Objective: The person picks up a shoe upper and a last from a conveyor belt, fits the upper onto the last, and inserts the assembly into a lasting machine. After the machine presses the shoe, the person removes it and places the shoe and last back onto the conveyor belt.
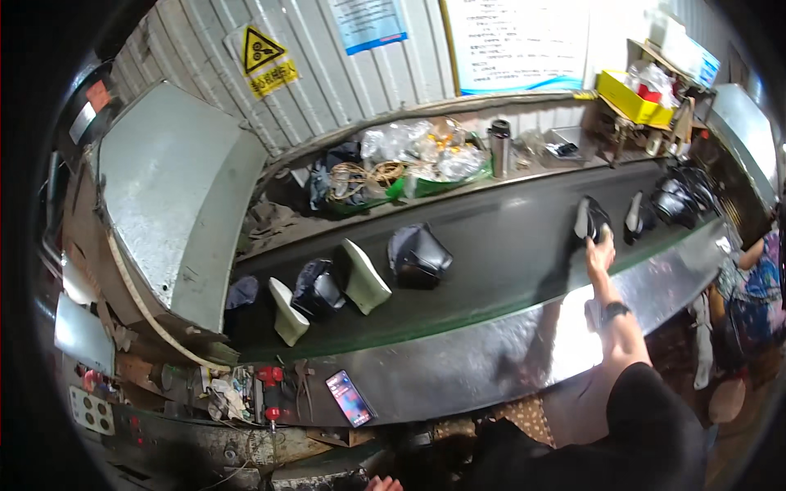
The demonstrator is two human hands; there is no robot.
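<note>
My right hand (602,254) reaches out over the dark conveyor belt (499,237), its fingers closed on a black shoe upper (596,218) with a pale sole side. Just right of it stands a second black shoe upper (638,219), also with a pale side. Farther right lie dark shiny uppers (681,196) bunched together. Only a bit of my left hand (383,484) shows at the lower edge, near no shoe part; most of its fingers are cut off. On the belt's left part, two pale sole-shaped pieces (365,277) alternate with several black uppers (419,255).
A metal ledge (442,356) runs along the belt's near side, with a phone (350,398) on it. Behind the belt are plastic bags (422,151), a steel flask (499,147) and a yellow box (626,98). Metal hoods (176,196) flank the belt. Another person (757,278) is at right.
</note>
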